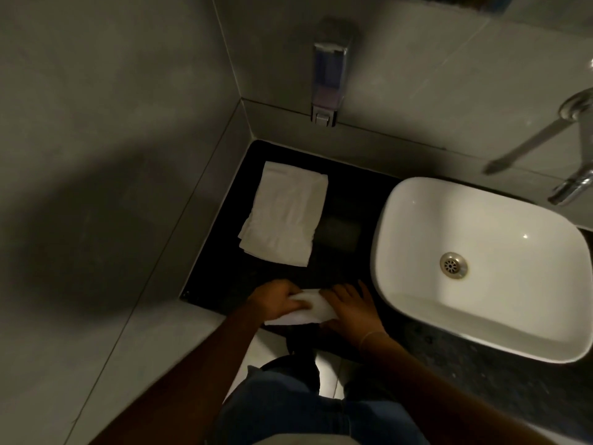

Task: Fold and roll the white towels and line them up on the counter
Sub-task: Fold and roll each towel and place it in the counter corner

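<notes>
White towel (306, 311) sits as a small roll at worktop (353, 168) near edge. Left hand (276, 303) grip is closed round it; right hand (349, 308) lies flat, pressing its end. Risk: the roll slackens or slips off the edge, as only one grip clamps it.

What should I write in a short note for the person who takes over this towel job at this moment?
Left hand: fingers curled round the partly rolled towel at the front edge of the black counter.
Right hand: straight fingers press its other end.
Folded towel: lies flat farther back, by the left wall, not rolled.
Done: no finished roll in view.
Left: finish this roll, roll the folded one, line both up.
</notes>
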A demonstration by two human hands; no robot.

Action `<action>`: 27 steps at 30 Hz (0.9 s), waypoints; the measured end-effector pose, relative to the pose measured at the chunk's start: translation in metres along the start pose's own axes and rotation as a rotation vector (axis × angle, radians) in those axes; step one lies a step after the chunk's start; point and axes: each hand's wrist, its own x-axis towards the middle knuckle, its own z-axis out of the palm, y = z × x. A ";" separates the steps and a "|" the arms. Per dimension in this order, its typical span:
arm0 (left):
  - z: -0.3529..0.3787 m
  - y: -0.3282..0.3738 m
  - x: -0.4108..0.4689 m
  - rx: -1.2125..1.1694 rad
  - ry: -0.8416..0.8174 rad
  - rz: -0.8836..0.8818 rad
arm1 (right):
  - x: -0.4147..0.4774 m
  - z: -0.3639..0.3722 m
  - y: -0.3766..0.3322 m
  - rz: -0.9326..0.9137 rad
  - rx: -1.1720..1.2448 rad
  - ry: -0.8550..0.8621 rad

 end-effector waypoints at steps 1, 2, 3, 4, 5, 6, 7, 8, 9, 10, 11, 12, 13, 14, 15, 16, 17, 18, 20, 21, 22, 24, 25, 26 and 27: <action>0.001 0.001 0.001 0.041 0.049 0.013 | 0.006 -0.004 0.002 -0.002 0.045 -0.029; 0.004 -0.001 0.002 0.098 0.148 0.046 | 0.012 -0.011 0.003 0.001 0.077 -0.065; 0.007 -0.001 -0.001 0.183 0.277 0.071 | 0.016 -0.015 0.003 0.003 0.089 -0.107; 0.010 0.001 -0.007 0.249 0.435 0.079 | 0.019 -0.018 0.003 0.015 0.098 -0.139; 0.016 0.002 -0.014 0.247 0.593 0.049 | 0.020 -0.018 0.003 0.028 0.101 -0.149; 0.022 0.006 -0.025 0.174 0.730 -0.016 | 0.020 -0.017 0.002 0.042 0.099 -0.156; 0.027 0.014 -0.040 0.000 0.817 -0.107 | 0.020 -0.014 0.002 0.051 0.092 -0.154; 0.037 0.015 -0.050 -0.254 0.845 -0.209 | 0.018 -0.011 0.001 0.058 0.085 -0.148; 0.045 0.016 -0.056 -0.529 0.811 -0.331 | 0.017 -0.008 0.000 0.060 0.085 -0.134; 0.052 0.015 -0.059 -0.754 0.739 -0.451 | 0.015 -0.006 -0.002 0.063 0.093 -0.126; 0.057 0.015 -0.057 -0.928 0.621 -0.547 | 0.014 -0.004 -0.004 0.059 0.102 -0.110; 0.059 0.017 -0.054 -1.088 0.483 -0.569 | 0.012 -0.005 -0.007 0.065 0.113 -0.099; 0.060 0.020 -0.050 -1.249 0.356 -0.539 | 0.010 -0.004 -0.010 0.070 0.128 -0.087; 0.060 0.023 -0.046 -1.377 0.295 -0.506 | 0.007 -0.006 -0.014 0.075 0.148 -0.085; 0.059 0.029 -0.044 -1.473 0.290 -0.484 | 0.004 -0.006 -0.018 0.079 0.185 -0.088; 0.056 0.035 -0.041 -1.563 0.319 -0.468 | 0.000 -0.008 -0.022 0.091 0.252 -0.097; 0.053 0.040 -0.039 -1.624 0.356 -0.467 | -0.005 -0.011 -0.027 0.106 0.345 -0.109; 0.050 0.045 -0.040 -1.663 0.372 -0.472 | -0.011 -0.013 -0.031 0.128 0.443 -0.128; 0.047 0.052 -0.037 -1.713 0.329 -0.460 | -0.024 -0.024 -0.033 0.176 0.603 -0.139; 0.047 0.055 -0.036 -1.765 0.302 -0.439 | -0.030 -0.029 -0.032 0.198 0.671 -0.156; 0.046 0.061 -0.035 -1.830 0.279 -0.415 | -0.037 -0.037 -0.029 0.223 0.727 -0.186; 0.038 0.086 -0.045 -1.882 0.216 -0.338 | -0.049 -0.056 -0.016 0.260 0.815 -0.232; 0.034 0.100 -0.052 -1.859 0.181 -0.292 | -0.055 -0.067 -0.009 0.271 0.866 -0.250; 0.032 0.113 -0.055 -1.821 0.144 -0.255 | -0.062 -0.080 0.000 0.285 0.911 -0.262; 0.030 0.124 -0.059 -1.783 0.119 -0.233 | -0.067 -0.092 0.006 0.292 0.939 -0.261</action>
